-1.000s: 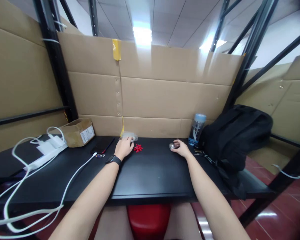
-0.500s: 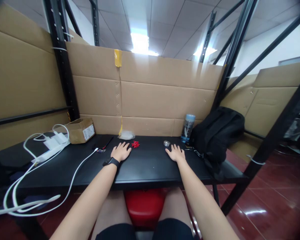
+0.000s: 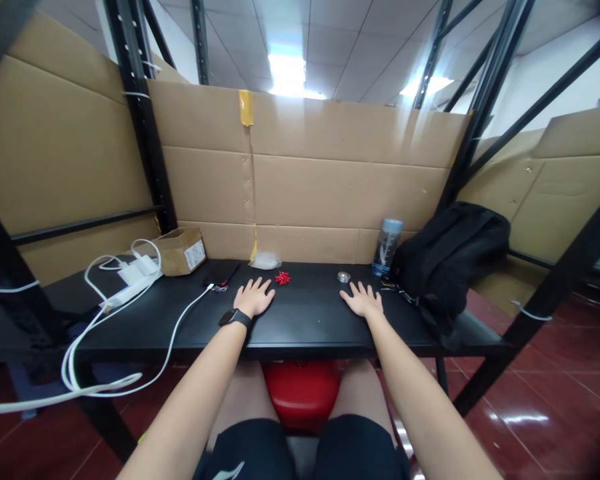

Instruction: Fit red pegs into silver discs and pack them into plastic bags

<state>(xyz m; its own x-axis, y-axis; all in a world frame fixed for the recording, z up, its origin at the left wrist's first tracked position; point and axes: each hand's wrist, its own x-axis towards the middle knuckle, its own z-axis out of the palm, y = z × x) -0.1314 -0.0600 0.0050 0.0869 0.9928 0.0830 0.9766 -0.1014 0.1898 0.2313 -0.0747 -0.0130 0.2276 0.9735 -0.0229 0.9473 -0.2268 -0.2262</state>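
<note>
My left hand (image 3: 253,298) lies flat on the black table (image 3: 305,327), fingers spread, with a dark watch (image 3: 235,319) on the wrist. Just beyond its fingertips to the right is a small pile of red pieces (image 3: 283,278), too small to name. A clear plastic bag or wrap (image 3: 265,261) lies behind them. My right hand (image 3: 364,301) also rests palm down with its fingers apart. Close past its fingertips sits a small round, silvery clear thing, perhaps a roll of tape (image 3: 344,277). Neither hand holds anything.
At the right stand a blue-lidded bottle (image 3: 387,247) and a black backpack (image 3: 453,260). Leftward are a small cardboard box (image 3: 181,252), a white power strip (image 3: 130,290) with looping cables, and a dark phone-like slab (image 3: 220,272). A cardboard wall (image 3: 305,193) closes the back.
The camera view has shifted, so the whole scene sits a little further right and higher. Both hands stay flat in the same places on the table.
</note>
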